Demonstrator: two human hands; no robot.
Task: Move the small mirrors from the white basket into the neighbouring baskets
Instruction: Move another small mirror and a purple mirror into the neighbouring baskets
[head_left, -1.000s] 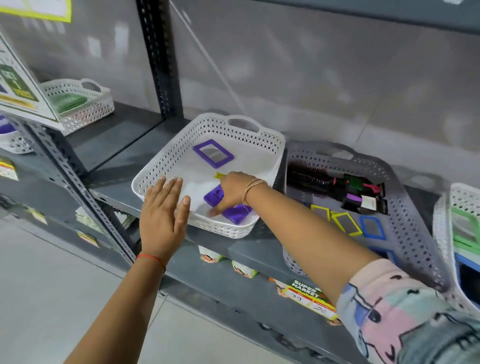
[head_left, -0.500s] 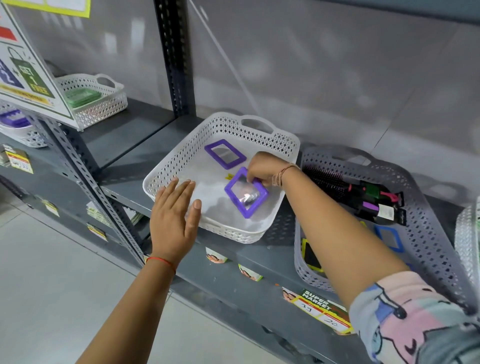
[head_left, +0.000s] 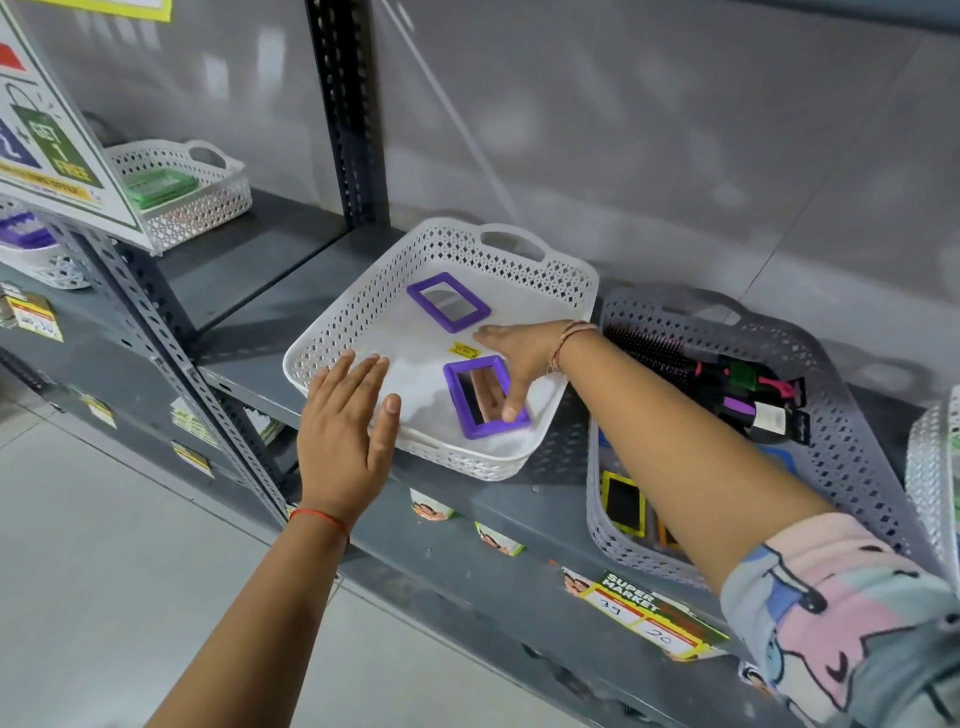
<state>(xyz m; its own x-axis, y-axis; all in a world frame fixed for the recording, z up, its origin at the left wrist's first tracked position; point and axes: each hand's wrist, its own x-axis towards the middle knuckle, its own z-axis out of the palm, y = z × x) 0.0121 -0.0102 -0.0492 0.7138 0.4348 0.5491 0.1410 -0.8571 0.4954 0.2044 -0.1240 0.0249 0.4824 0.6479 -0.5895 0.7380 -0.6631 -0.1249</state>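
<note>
The left hand (head_left: 345, 423) lies flat, fingers spread, on the near rim of the white basket (head_left: 363, 319), a perforated plastic tray on the grey metal shelf (head_left: 519, 514). The right hand (head_left: 519, 358) reaches inside, its thumb pressing the right edge of the near mirror (head_left: 485, 397), a tilted rectangle in a thick purple frame. A second purple-framed mirror (head_left: 448, 301) lies flat farther back. To the right, the grey lattice basket (head_left: 852, 415) holds bristly hairbrushes (head_left: 691, 364).

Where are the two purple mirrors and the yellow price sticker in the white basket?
far purple mirror (head_left: 448, 301): head view, on its glass.
near purple mirror (head_left: 469, 427): head view, on its lower frame edge.
yellow price sticker (head_left: 465, 349): head view, on its middle.
</note>
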